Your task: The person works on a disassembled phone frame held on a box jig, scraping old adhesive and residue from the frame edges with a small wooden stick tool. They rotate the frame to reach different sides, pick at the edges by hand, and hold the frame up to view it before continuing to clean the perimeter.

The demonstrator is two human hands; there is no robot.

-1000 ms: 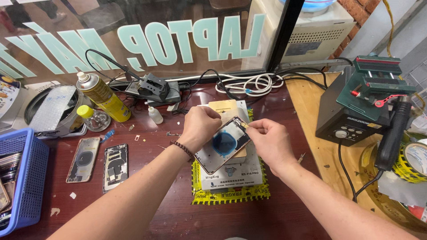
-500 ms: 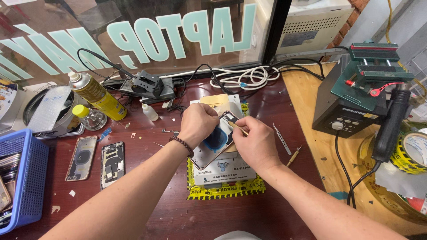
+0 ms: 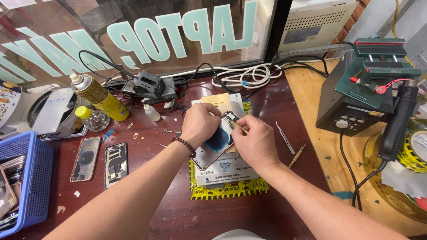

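My left hand (image 3: 201, 124) grips the upper edge of an opened phone housing (image 3: 218, 143) with a dark round coil inside, tilted above a white box (image 3: 224, 171) wrapped in yellow tape. My right hand (image 3: 255, 141) pinches a thin metal tool (image 3: 236, 126) whose tip touches the housing's top corner. A beaded bracelet sits on my left wrist. Tweezers (image 3: 284, 138) and a small screwdriver (image 3: 297, 155) lie just right of my right hand.
Two more phone housings (image 3: 116, 163) lie to the left beside a blue basket (image 3: 31, 186). A yellow spray can (image 3: 98, 97), small bottles, a tool stand (image 3: 150, 84) and cables sit at the back. A rework station (image 3: 356, 102) and tape roll (image 3: 413, 151) stand on the right.
My right hand has closed in on the housing's top corner with the tool, and both hands have shifted slightly left and toward me. The view moved a little.
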